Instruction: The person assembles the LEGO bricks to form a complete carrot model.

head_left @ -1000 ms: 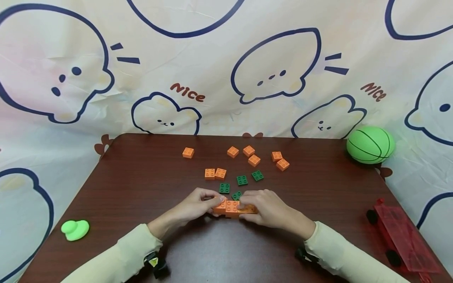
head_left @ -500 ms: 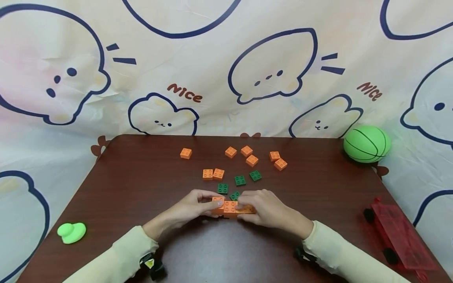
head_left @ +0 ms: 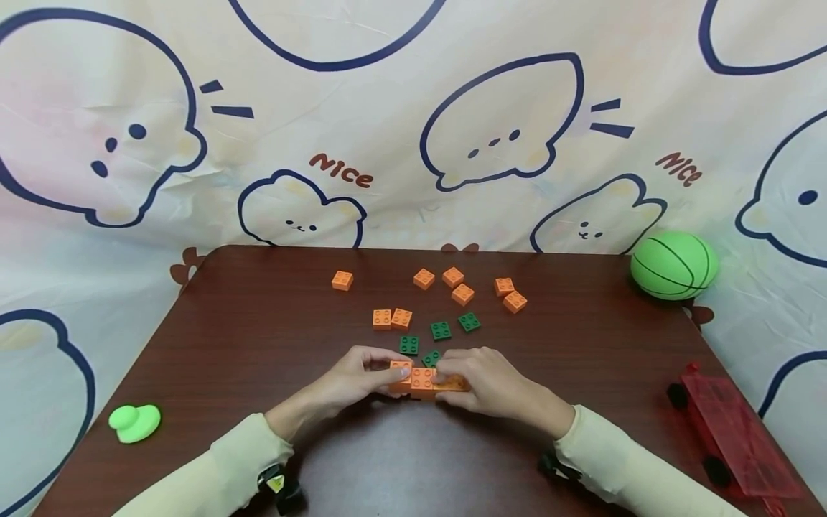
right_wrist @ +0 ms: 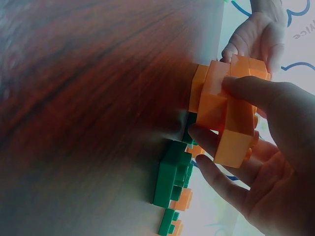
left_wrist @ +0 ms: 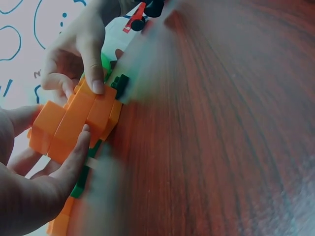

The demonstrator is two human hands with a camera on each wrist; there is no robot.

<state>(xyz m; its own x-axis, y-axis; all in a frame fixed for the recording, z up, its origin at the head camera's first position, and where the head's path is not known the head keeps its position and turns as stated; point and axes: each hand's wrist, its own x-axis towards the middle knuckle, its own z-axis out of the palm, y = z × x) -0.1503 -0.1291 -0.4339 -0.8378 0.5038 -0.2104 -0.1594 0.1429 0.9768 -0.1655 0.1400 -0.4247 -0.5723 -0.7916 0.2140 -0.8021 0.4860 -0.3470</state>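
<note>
A joined piece of orange toy building blocks [head_left: 423,384] is between my two hands near the middle of the table. My left hand [head_left: 352,377] pinches its left end, thumb on the near side. Round the right end, the fingers and thumb of my right hand [head_left: 491,380] grip it and partly cover it. In the left wrist view the orange blocks [left_wrist: 71,130] show smooth sides and stepped layers. In the right wrist view the right thumb presses the side of the orange blocks [right_wrist: 235,130]. Several green blocks [head_left: 441,331] lie just beyond the hands.
Several loose orange blocks [head_left: 462,294] are scattered farther back on the dark wooden table [head_left: 271,309]. A green ball [head_left: 675,266] sits at the far right corner. A red toy car [head_left: 736,431] stands along the right edge, and a light green object [head_left: 136,424] lies at left.
The head view sways slightly sideways and back. Both hands keep their hold on the orange blocks, with no clear movement, and the loose blocks stay where they were.
</note>
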